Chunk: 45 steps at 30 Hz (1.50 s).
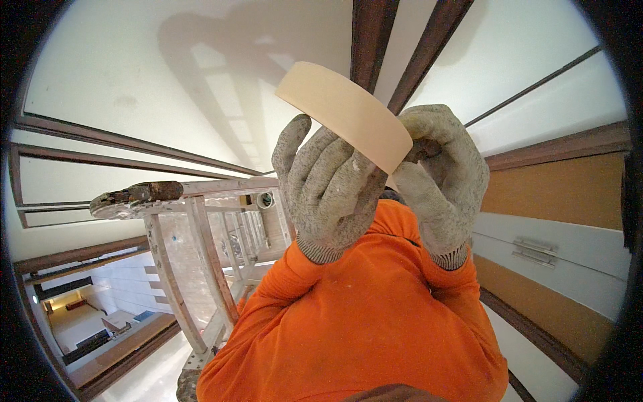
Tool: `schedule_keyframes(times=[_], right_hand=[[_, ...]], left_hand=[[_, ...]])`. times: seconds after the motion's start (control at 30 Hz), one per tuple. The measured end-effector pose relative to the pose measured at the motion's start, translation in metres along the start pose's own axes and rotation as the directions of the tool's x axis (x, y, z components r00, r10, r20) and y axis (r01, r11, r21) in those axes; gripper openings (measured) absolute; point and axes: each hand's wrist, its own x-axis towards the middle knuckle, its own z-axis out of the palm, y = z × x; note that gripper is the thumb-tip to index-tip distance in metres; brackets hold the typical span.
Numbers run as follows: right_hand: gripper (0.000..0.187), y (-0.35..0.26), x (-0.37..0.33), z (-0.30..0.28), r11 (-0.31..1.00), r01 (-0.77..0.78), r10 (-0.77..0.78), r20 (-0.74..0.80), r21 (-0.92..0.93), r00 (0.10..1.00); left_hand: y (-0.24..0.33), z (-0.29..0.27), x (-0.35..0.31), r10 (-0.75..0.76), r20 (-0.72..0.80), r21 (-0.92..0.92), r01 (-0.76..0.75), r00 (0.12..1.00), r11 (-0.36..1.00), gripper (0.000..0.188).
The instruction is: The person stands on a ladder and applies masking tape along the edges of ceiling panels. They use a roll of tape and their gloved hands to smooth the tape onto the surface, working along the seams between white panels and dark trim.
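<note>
A wide, pale tan roll of masking tape [348, 114] is held up in front of my chest, tilted down to the right. My left hand [328, 184], in a worn grey speckled glove, is closed along its lower edge. Part of those fingers is hidden behind the roll. In a matching glove, my right hand [450, 174] has its fingers and thumb bent around the right end of the roll. What the right fingertips touch is partly covered. Both forearms are in orange sleeves.
To the left stands a paint-spattered ladder [201, 248]. Dark brown strips [375, 40] cross the white surface above, which carries a shadow. At right is a brown and white panelled surface [556, 194] with a metal handle. An opening [100, 315] to another room shows lower left.
</note>
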Motion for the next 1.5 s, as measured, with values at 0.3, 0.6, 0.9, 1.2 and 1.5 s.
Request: schedule_keyframes(times=[0.3,0.6,0.9,1.2,1.5], right_hand=[[0.031,-0.002,0.001,0.002,0.997,-0.063,0.063,0.007,0.048,0.998],[0.024,-0.001,0.003,0.010,0.997,-0.051,0.051,0.006,0.049,0.999],[0.034,0.007,0.001,0.015,0.995,-0.031,0.033,-0.012,0.094,0.999],[0.037,0.008,0.003,0.014,0.977,-0.072,0.071,0.012,0.201,0.997],[0.036,0.009,0.004,0.013,0.994,-0.103,0.104,-0.018,0.044,0.994]], left_hand=[[0.000,0.002,-0.001,0.006,-0.002,-0.008,-0.006,1.000,1.000,0.054],[-0.001,0.001,-0.009,-0.065,0.047,-0.013,0.066,0.997,0.998,0.058],[-0.004,-0.001,-0.004,-0.030,0.022,0.016,0.030,0.999,0.999,0.059],[-0.006,0.002,-0.004,-0.002,-0.007,0.017,0.002,1.000,1.000,0.052],[-0.008,0.005,-0.008,-0.024,0.017,0.049,0.023,1.000,0.999,0.050]])
